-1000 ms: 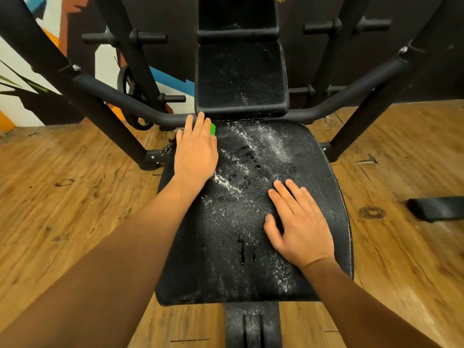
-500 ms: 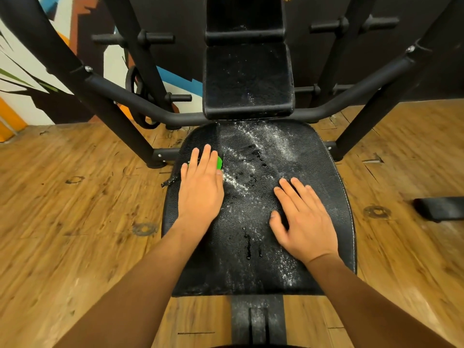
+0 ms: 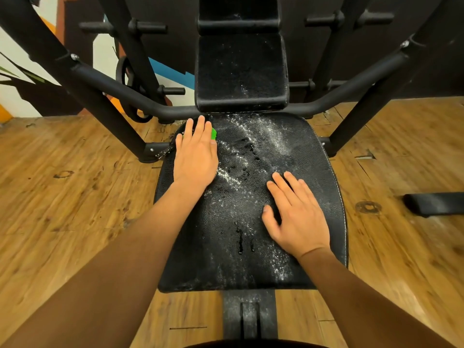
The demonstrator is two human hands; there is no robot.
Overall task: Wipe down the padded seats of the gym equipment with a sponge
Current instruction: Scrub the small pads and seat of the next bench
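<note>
Head view: left hand (image 3: 195,156) flat, fingers straight, pressing green sponge (image 3: 213,133) onto far-left corner of seat pad (image 3: 313,151). Right hand (image 3: 298,219) flat, fingers extended, resting on pad's right side. White foam streaks remain mid-seat and on back pad (image 3: 241,71); judge wipe well short of done.

The black padded bench (image 3: 316,156) stands on a wooden floor (image 3: 75,202). White flecks (image 3: 263,136) and dark wet trickles (image 3: 240,238) streak its middle. At its far left corner the left hand (image 3: 195,159) presses a green sponge (image 3: 213,133) flat; the right hand (image 3: 298,222) lies flat nearer the right edge.
</note>
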